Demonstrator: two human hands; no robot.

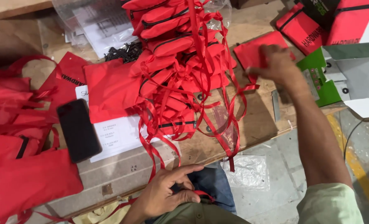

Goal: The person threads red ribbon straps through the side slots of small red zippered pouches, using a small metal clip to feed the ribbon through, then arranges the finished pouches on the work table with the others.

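Worn plywood makes up the surface [259, 120], set low over a grey concrete floor [284, 195] where a crumpled clear plastic bag [248, 171] lies just beyond the knee.

Nearest, the left hand [168, 193] rests on the lap, its fingers [186, 169] curled round a bit of red ribbon [203, 195] — pinched lightly between thumb and forefinger, it seems, so the loose end does not slip off the leg.

Ahead of those fingers, at the surface's near edge, a black phone [77, 129] lies face up on a white printed sheet [118, 135], parked out of the way. To its left sprawl flat red cloth bags [23, 174]. Past the phone a heap of red zip pouches [176, 58] is piled with ribbons trailing over the edge, probably stacked there as a batch within easy reach.

Further out, the right hand [277, 62] stretches across, blurred with motion; its fingers [264, 53] bend down onto a flat red pouch [255, 52] lying on the surface, gripping or pressing its edge — which, I cannot tell. Just right of these fingers sits a green and white cardboard box [342, 79], flaps open. Beyond lie more red pouches [304, 29], black screws [124, 52] and papers in clear sleeves [97, 25].
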